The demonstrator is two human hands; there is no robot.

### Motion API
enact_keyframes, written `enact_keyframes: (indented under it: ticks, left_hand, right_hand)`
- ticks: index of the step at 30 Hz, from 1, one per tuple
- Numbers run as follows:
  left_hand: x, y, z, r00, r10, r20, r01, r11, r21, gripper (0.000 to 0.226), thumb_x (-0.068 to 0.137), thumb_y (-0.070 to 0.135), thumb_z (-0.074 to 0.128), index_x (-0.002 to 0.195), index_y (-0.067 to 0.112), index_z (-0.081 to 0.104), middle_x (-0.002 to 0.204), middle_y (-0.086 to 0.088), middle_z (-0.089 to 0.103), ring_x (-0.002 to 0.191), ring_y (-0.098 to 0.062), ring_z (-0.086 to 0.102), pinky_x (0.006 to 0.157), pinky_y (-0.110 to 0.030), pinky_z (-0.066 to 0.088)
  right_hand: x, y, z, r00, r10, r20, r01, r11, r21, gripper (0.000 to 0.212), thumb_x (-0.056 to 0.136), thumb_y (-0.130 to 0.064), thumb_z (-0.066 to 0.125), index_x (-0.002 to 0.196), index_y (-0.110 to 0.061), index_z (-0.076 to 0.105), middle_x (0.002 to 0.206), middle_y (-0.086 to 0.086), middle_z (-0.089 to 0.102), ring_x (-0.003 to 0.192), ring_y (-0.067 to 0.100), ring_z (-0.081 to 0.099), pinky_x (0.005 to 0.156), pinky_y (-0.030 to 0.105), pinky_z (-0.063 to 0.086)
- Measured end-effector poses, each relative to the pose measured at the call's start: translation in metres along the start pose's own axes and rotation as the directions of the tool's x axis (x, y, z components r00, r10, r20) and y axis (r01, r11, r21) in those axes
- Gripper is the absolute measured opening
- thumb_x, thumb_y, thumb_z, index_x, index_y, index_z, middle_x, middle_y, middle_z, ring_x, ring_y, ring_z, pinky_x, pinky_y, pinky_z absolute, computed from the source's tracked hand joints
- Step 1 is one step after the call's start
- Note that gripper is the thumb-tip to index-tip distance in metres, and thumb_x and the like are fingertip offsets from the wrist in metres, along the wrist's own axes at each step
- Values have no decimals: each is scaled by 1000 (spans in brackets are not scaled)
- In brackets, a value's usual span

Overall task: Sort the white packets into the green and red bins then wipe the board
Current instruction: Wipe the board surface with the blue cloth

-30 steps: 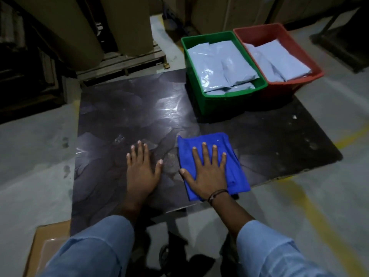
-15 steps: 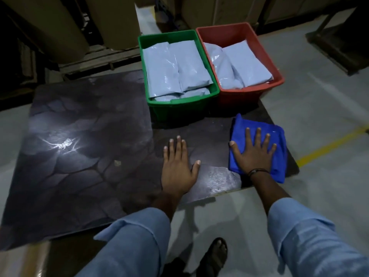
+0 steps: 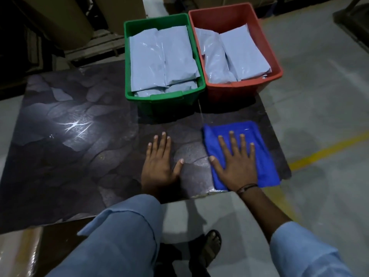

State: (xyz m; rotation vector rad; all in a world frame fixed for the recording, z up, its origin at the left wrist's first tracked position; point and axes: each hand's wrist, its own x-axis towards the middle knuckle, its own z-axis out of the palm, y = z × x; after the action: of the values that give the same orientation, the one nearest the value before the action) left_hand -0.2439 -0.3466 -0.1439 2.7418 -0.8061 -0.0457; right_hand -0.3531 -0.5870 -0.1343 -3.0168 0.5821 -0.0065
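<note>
The right hand lies flat with fingers spread on a folded blue cloth near the board's right corner. The left hand lies flat and open on the bare board, holding nothing. Beyond them, white packets fill the green bin and the red bin. Lower packets are mostly hidden. A sandal shows below.
</note>
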Motion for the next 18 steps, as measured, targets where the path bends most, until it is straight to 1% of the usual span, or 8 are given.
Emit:
enact_keyframes:
  ticks: [3,6,8,10,12,13,15,18]
  left_hand:
    - [-1,0,1,1000,0,-11,0,1000,4,84,96,61,40,160,8,26,170,-9,15,158,-29,10,128,-49,12]
    - [0,-1,2,1000,-7,-6,7,1000,11,85,96,62,40,160,9,26,170,-8,15,158,-30,11,127,-50,14]
    - [1,-1,3,1000,-6,4,6,1000,6,85,96,62,40,161,9,25,171,-8,14,158,-29,10,127,-50,14]
    - [2,-2,3,1000,-7,7,7,1000,-2,86,95,63,40,161,10,25,171,-7,13,158,-29,9,127,-49,13]
    - [0,-1,2,1000,-7,-3,7,1000,-4,86,95,63,40,161,10,25,171,-7,14,158,-29,10,127,-49,13]
    - [0,-1,1,1000,-7,-12,7,1000,-9,85,96,63,40,161,9,26,171,-7,14,158,-28,10,127,-48,13]
    - [0,0,0,1000,-9,-20,9,1000,-17,85,96,63,39,160,9,27,171,-7,15,158,-28,10,128,-48,13]
    - [0,1,0,1000,-13,-17,13,1000,-11,85,97,64,38,160,9,27,171,-7,14,158,-27,9,128,-48,13]
  right_hand:
    - [38,42,-6,979,196,61,-197,980,1,79,92,-74,21,158,-30,24,167,8,17,152,39,13,119,63,12]
    - [70,41,-9,961,258,98,-260,965,12,88,89,-78,12,159,-26,19,167,11,12,152,43,7,118,66,8]
    - [66,21,-8,974,205,100,-207,978,12,87,90,-77,14,160,-25,17,168,12,9,152,43,6,118,66,7]
    - [39,-1,-5,995,74,64,-75,997,10,83,92,-74,24,160,-25,19,167,12,10,152,42,6,118,66,7]
    - [1,-12,-4,997,-62,38,62,998,19,82,93,-73,32,159,-27,20,168,10,10,153,41,3,119,64,7]
    - [-14,-9,-3,994,-103,29,102,994,24,81,93,-73,33,159,-28,19,168,9,9,154,39,1,119,64,8]
    - [-29,10,-2,995,-100,17,100,995,19,81,93,-74,34,159,-30,20,168,6,9,154,36,0,120,63,9]
    - [-15,36,-6,1000,21,23,-21,1000,1,81,92,-75,30,159,-30,21,168,6,11,154,35,4,120,61,9]
